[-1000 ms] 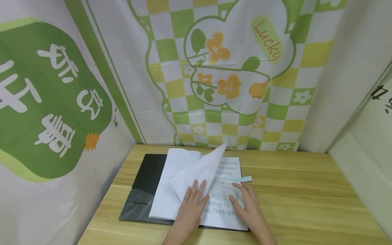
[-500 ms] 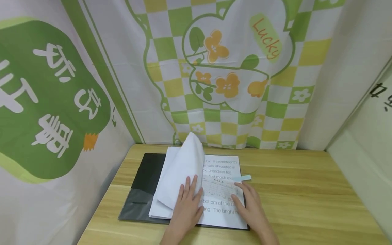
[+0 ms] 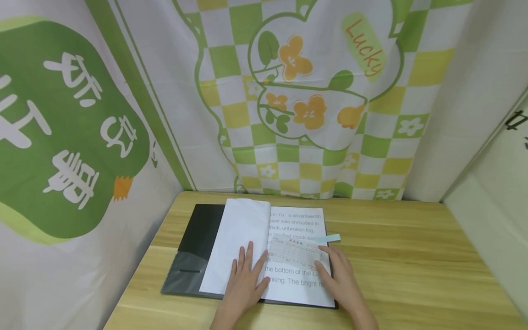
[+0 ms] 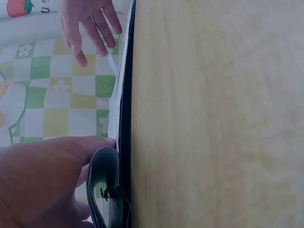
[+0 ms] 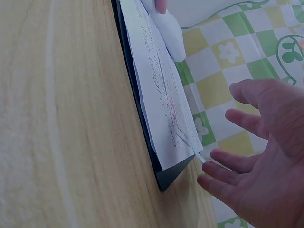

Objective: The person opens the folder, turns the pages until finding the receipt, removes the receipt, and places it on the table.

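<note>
A black folder [image 3: 205,224] lies spread on the table, holding a blank white sheet [image 3: 239,229] turned to the left and a page of large English print [image 3: 297,293] on the right. Across the printed page lies a translucent slip [image 3: 294,251] with small grid-like print, and a pale blue tab [image 3: 328,238] juts past the page's right edge. My left hand [image 3: 244,282] rests on the turned sheet near the fold, fingers straight and spread. My right hand [image 3: 340,277] is at the slip's right end, fingers loosely bent and apart; in the right wrist view [image 5: 266,147] nothing sits between them.
The wooden table [image 3: 412,266] extends to the right of the folder. Behind it hangs a green, yellow and white checked cloth [image 3: 284,169]. A pale cloth with a green patch [image 3: 62,137] stands on the left side, and a pale panel [image 3: 495,192] on the right.
The raised white sheet has swung over to the left and now lies flat. My left hand followed it slightly left. The printed page and slip are uncovered; my right hand has barely moved.
</note>
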{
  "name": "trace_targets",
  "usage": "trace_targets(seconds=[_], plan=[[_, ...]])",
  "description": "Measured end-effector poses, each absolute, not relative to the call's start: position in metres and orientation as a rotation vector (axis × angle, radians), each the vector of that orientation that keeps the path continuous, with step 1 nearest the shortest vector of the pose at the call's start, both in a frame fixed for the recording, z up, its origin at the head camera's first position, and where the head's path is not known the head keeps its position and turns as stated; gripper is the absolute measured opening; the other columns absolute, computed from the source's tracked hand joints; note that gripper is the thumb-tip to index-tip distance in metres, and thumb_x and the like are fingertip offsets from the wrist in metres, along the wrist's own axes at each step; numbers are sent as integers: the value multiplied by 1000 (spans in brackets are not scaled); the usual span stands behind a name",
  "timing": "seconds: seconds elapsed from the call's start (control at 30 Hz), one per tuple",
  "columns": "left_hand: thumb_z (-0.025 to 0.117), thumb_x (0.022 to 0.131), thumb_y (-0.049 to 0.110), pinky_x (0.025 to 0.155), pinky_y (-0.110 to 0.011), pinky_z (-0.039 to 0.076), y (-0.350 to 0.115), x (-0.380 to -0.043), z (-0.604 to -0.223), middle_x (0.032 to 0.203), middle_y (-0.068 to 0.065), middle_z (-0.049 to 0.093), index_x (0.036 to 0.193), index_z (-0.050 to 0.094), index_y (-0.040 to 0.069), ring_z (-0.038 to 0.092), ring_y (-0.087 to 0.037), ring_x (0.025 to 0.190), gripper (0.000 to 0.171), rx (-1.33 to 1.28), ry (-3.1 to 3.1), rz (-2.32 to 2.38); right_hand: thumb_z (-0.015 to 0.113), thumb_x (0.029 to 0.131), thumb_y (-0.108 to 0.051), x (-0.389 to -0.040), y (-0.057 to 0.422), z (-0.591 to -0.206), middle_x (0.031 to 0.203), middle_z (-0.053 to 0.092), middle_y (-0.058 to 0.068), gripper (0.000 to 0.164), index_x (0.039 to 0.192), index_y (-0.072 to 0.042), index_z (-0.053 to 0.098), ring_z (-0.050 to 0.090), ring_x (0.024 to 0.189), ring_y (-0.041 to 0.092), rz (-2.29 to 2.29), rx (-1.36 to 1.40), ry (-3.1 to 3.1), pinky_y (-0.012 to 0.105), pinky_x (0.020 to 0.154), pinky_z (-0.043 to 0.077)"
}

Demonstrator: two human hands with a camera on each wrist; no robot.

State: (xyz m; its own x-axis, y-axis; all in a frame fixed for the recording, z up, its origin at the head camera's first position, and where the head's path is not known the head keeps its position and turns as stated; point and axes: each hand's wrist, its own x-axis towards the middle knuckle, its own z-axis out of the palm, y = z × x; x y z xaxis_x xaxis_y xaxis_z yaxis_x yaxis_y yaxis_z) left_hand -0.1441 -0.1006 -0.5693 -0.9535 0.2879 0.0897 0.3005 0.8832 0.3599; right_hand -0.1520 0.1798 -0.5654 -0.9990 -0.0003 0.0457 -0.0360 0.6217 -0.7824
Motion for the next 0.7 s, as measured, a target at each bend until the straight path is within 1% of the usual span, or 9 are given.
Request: trace_targets(seconds=[0.07,0.13,0.27,0.37,0.47,0.57,0.7], plan=[[66,102,33,116,-75,29,-101,-145,-570,171,-28,22,159,50,15,22,-56,154,62,-464,-3018,-599,64,106,-23,-154,181,-564,163,36,30,49,151,-6,53,32,150,51,1356,25,-2794,71,120,24],[66,102,33,115,-76,30,-101,-145,-572,170,-29,23,159,49,15,23,-57,153,62,-465,-3017,-614,64,106,-21,-157,182,-563,161,39,30,49,150,-3,53,35,148,52,1365,17,-2795,70,120,26],[63,103,35,116,-76,29,-103,-147,-574,171,-28,22,161,46,16,22,-56,154,63,-451,-3042,-650,60,108,-21,-166,184,-560,157,46,30,49,151,0,51,41,146,51,1430,-37,-2811,65,119,34],[61,104,37,117,-75,27,-104,-148,-576,172,-28,20,163,43,18,20,-55,155,64,-443,-3061,-689,57,109,-26,-173,185,-558,158,45,29,50,153,-2,50,44,145,49,1527,-118,-2818,62,117,38],[62,104,36,117,-77,25,-105,-149,-579,171,-30,20,163,42,17,20,-57,154,65,-455,-3058,-738,56,110,-30,-176,184,-556,160,43,28,51,154,-5,48,46,144,48,1622,-202,-2811,62,116,40],[62,104,37,115,-79,24,-107,-150,-587,170,-31,21,163,42,16,20,-58,153,66,-467,-3028,-770,56,110,-31,-178,183,-557,160,43,29,52,155,-7,48,48,141,46,1675,-259,-2802,63,114,42],[61,104,39,116,-79,23,-108,-148,-585,170,-30,20,164,41,16,19,-57,154,66,-462,-3054,-785,56,109,-32,-179,181,-560,159,43,28,52,154,-7,48,49,139,44,1699,-292,-2792,63,113,43]])
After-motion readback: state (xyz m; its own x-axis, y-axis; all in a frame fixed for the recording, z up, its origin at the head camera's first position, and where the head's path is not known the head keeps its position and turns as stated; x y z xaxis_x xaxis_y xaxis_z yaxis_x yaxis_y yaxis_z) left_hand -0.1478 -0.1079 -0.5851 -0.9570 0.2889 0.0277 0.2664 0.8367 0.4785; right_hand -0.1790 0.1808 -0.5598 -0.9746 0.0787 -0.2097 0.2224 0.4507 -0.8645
